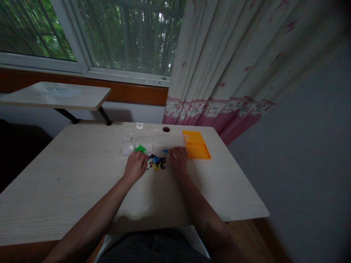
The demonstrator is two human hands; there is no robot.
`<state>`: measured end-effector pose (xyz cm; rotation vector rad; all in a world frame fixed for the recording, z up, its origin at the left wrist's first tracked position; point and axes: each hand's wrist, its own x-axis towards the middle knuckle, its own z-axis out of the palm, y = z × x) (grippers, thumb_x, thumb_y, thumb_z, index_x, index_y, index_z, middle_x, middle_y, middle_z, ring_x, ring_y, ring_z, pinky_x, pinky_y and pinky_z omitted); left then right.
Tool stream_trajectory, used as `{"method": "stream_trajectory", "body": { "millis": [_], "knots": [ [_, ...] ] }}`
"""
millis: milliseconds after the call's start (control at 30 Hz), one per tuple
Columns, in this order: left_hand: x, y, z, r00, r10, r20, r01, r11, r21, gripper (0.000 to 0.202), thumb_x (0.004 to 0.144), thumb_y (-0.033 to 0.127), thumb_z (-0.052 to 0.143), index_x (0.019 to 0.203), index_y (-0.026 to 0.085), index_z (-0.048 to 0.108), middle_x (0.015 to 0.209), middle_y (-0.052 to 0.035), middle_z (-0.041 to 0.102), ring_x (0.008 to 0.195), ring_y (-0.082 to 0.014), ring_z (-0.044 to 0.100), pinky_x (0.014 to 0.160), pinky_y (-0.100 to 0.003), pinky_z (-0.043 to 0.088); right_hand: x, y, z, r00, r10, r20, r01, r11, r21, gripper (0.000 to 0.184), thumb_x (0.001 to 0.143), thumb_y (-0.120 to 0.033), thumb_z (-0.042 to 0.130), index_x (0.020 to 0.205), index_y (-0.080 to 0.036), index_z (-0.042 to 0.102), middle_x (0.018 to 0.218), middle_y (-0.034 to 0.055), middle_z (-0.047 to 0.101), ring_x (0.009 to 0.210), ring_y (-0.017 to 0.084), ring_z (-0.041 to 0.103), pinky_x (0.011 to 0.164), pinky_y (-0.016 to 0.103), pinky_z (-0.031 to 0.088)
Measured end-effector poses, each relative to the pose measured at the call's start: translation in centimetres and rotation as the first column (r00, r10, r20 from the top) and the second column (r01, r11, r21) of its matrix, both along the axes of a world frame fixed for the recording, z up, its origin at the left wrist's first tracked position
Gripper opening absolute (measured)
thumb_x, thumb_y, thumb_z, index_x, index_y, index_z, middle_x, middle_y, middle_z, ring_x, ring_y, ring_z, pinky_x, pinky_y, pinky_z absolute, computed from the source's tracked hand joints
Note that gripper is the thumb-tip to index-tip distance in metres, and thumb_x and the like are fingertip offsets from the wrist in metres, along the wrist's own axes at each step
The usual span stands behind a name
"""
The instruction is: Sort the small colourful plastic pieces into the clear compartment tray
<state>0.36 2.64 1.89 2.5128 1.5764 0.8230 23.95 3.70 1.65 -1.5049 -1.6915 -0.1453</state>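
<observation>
A pile of small mixed blue, black and yellow pieces (pixel 157 162) lies on the table between my hands. My left hand (pixel 135 166) is at the pile's left edge, its fingers curled closed; what the fingertips hold, if anything, is too small to make out. Just beyond it, green pieces (pixel 140 148) sit in a clear divided plastic box (pixel 144 139). My right hand (pixel 179 160) rests to the right of the pile with its fingers bent together, close to a few blue pieces (pixel 165 151) at the box's near side. Whatever it pinches is hidden.
An orange open tray (pixel 197 145) lies right of the clear box. Behind is a round hole (pixel 166 129) in the table (pixel 90 175). A raised shelf (pixel 57 95) stands at the back left, and a flowered curtain (pixel 219 80) hangs behind the right side.
</observation>
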Motion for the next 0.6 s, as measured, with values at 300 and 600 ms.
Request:
{"method": "stream_trajectory", "body": {
  "millis": [300,600],
  "knots": [
    [0.27,-0.01,0.37,1.000,0.004,-0.009,-0.005,1.000,-0.020,0.022,0.094,0.028,0.048,0.099,0.020,0.067,0.093,-0.0097,0.059,0.094,-0.0267,0.051,0.085,-0.041,0.043,-0.07,0.04,0.12,1.000,0.005,-0.009,-0.005,1.000,0.011,0.016,0.090,-0.026,0.060,0.087,-0.021,0.074,0.089,0.0050,0.070,0.094,0.020,0.056,0.092,0.037,0.039],
    [0.35,-0.16,0.17,0.999,0.001,-0.048,0.000,1.000,0.017,0.023,0.096,0.029,0.045,0.095,0.020,0.066,0.090,-0.0096,0.058,0.093,-0.0267,0.052,0.082,-0.040,0.042,0.01,0.08,-0.09,1.000,0.008,-0.020,-0.009,1.000,-0.018,0.017,0.091,-0.028,0.060,0.089,-0.021,0.075,0.091,0.0057,0.070,0.094,0.020,0.057,0.091,0.037,0.039]
  ]
}}
